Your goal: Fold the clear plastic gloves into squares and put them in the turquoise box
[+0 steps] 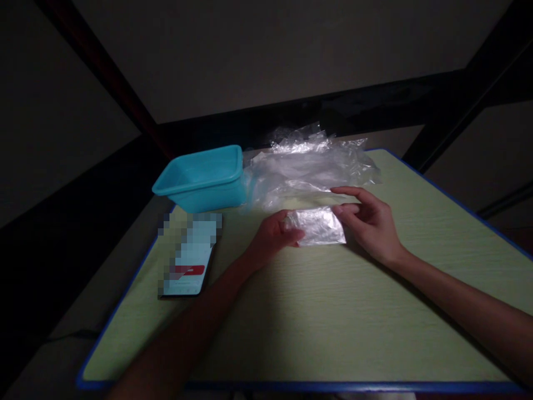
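Just above the middle of the table, a small folded clear plastic bag (320, 226) is held flat between my two hands. My left hand (275, 236) grips its left edge, thumb on top and fingers partly hidden beneath. At the upper right corner, my right hand (370, 222) pinches the plastic with the thumb against the curled fingers, while the index finger stretches out above it. Right behind lies a loose heap of crinkled clear plastic bags (316, 164).
A turquoise plastic basin (204, 191) stands at the back left, touching the heap's edge. In front of it lies a phone (189, 272) with its screen lit, partly pixelated. The pale green table (333, 333) has a blue rim, with a wall behind.
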`<state>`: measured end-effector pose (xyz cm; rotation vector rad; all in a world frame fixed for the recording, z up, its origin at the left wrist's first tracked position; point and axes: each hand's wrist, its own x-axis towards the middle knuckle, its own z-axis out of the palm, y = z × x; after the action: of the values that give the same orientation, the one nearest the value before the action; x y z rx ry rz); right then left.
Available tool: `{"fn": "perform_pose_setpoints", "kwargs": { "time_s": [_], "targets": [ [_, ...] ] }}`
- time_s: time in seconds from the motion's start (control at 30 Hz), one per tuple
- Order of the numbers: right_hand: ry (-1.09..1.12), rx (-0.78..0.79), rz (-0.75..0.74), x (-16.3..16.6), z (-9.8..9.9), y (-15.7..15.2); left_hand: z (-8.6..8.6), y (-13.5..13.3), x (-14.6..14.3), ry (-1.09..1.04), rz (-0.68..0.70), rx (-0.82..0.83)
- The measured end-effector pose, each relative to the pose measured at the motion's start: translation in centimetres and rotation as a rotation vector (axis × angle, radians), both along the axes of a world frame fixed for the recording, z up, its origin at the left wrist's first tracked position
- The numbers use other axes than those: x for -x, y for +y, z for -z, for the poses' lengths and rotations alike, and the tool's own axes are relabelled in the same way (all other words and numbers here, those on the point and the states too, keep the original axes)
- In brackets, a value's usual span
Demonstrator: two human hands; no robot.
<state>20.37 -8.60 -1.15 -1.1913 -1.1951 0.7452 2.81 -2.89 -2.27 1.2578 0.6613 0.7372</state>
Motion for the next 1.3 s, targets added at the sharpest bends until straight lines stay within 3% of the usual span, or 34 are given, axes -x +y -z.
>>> {"fn": "perform_pose_setpoints", "kwargs": {
  "time_s": [0.3,0.57,0.87,1.3],
  "targets": [
    [-0.110,-0.002,-0.093,0.6,0.0,-0.5,0.3,0.2,-0.2,0.061,-0.049,-0.001],
    [-0.083,0.026,-0.168,0.5,0.2,-0.3,0.0,0.0,-0.3,0.118,-0.096,-0.053],
    [0.038,0.185,-0.214,-0.1,-0.1,0.3,1.4,0.8,-0.3,0.034,-0.233,-0.046],
    [0.034,0.223,-0.176,-0.5,0.0,0.4,0.8,0.7,-0.3,-0.063,-0.311,0.041]
  ]
}}
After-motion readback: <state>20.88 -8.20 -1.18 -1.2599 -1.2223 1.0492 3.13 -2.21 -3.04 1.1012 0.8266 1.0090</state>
